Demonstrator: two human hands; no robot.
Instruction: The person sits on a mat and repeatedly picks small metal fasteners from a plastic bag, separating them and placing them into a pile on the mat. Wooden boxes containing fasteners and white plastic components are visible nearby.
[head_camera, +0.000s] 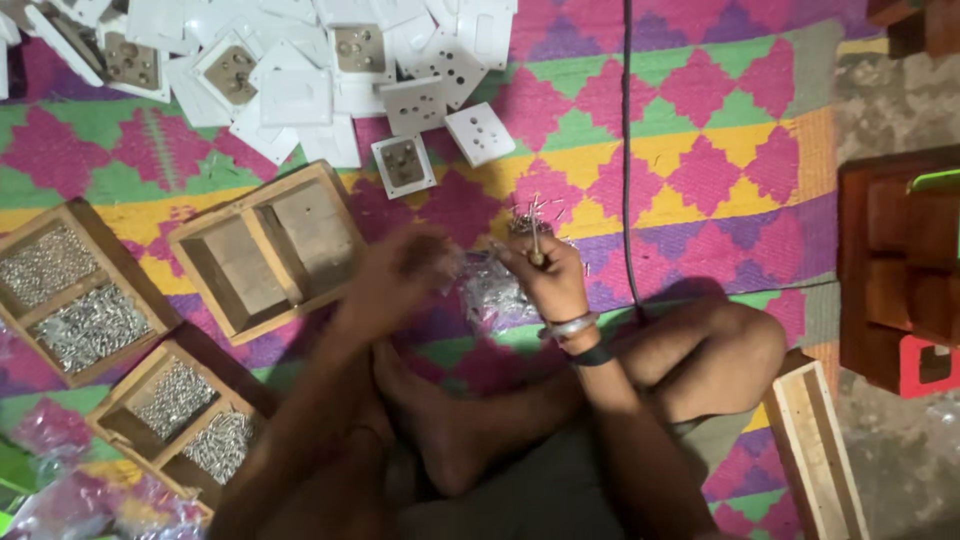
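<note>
**Hands over a bag of small metal parts, trays and socket plates around**

Far left of the frame: a two-compartment wooden tray (75, 292) heaped with small silvery screws. Lower left: a second screw tray (185, 418) of the same kind, with pink plastic bags (60, 440) just beside it. Upper left to top centre: a pile of white socket plates (300, 75), some face up, some showing brown backs. Left of centre: an empty divided wooden tray (265, 250), tilted on the patterned mat (700, 120).

Centre: left hand (392, 272) blurred with motion, just beside the empty tray and reaching toward a clear plastic bag of metal parts (490, 292); grip impossible to make out. Just right of it: right hand (545, 275), bangle on the wrist, fingers closed around a thin upright tool (535, 240) with a cluster of tiny metal pieces (535, 212) at its top.

Lower right: a long narrow wooden box (815, 450). Far right: reddish wooden compartment boxes (900, 270) on bare floor.
</note>
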